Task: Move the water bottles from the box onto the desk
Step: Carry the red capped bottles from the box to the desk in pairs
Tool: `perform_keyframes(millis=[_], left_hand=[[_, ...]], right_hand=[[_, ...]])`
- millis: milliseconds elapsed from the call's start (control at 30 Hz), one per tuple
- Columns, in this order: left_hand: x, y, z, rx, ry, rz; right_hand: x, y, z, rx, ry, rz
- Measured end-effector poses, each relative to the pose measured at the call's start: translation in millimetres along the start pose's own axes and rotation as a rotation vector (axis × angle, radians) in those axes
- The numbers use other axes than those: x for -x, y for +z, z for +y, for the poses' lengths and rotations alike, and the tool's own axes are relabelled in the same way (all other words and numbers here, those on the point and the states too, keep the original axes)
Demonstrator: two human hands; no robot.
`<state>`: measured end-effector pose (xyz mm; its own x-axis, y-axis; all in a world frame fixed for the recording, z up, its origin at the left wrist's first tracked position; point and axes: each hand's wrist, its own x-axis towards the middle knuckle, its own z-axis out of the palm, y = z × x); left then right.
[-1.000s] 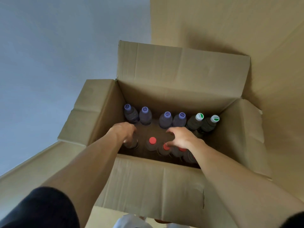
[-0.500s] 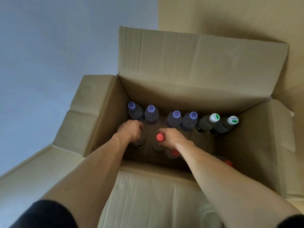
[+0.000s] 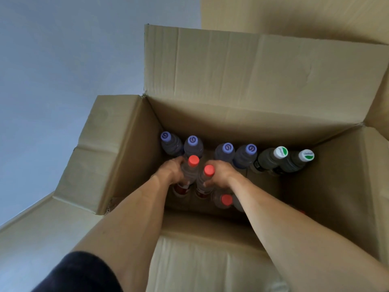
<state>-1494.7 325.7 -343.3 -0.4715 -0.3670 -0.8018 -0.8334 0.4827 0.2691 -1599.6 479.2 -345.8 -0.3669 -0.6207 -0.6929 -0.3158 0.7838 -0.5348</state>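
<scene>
An open cardboard box point(image 3: 126, 157) holds upright water bottles. Inside it, my left hand point(image 3: 171, 170) grips a clear red-capped bottle point(image 3: 190, 168) by its shoulder. Right beside it, my right hand point(image 3: 221, 174) grips a second red-capped bottle point(image 3: 205, 178). Both bottles stand higher than the others, their caps close together. Another red-capped bottle point(image 3: 224, 200) stands lower, under my right wrist. Along the far wall stand several purple-capped bottles point(image 3: 227, 151) and two darker bottles with white-and-green caps point(image 3: 277, 155).
The box flaps stand open: a tall one at the back point(image 3: 242, 66), one at the left point(image 3: 101, 148), one at the right point(image 3: 376, 165). A pale blue wall point(image 3: 63, 60) is behind on the left; a tan surface point(image 3: 31, 239) runs under the box.
Both hands have closed on red-capped bottles and raised them, so both red caps now show above my hands. The view has moved closer over the box.
</scene>
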Motion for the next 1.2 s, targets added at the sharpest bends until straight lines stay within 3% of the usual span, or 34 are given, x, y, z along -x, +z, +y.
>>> perform_keyframes(millis=[200,400,533,733,900,1200], left_hand=[[-5.4,7.5,6.3,-0.074,0.056,0.031],[3.8,-0.9,2.1,-0.101,0.094,0.017],[15.6,-12.8,-4.7,0.127,0.162,-0.017],[43.7,-41.8,3.2,0.329,0.248,-0.086],[85.2,-66.8,18.6,0.522,0.211,-0.194],[132.0,-81.5,45.7,1.091,0.297,-0.173]], right_hand=[[0.0,12.7,0.0,-0.018,-0.01,-0.072],[5.6,1.7,2.8,-0.077,-0.011,0.015],[21.1,-17.1,1.5,-0.214,-0.027,0.095],[51.7,-43.0,-2.8,-0.62,-0.004,0.18],[81.7,-57.3,-15.9,-0.863,0.024,0.271],[129.5,-81.4,-49.0,-1.19,0.036,0.432]])
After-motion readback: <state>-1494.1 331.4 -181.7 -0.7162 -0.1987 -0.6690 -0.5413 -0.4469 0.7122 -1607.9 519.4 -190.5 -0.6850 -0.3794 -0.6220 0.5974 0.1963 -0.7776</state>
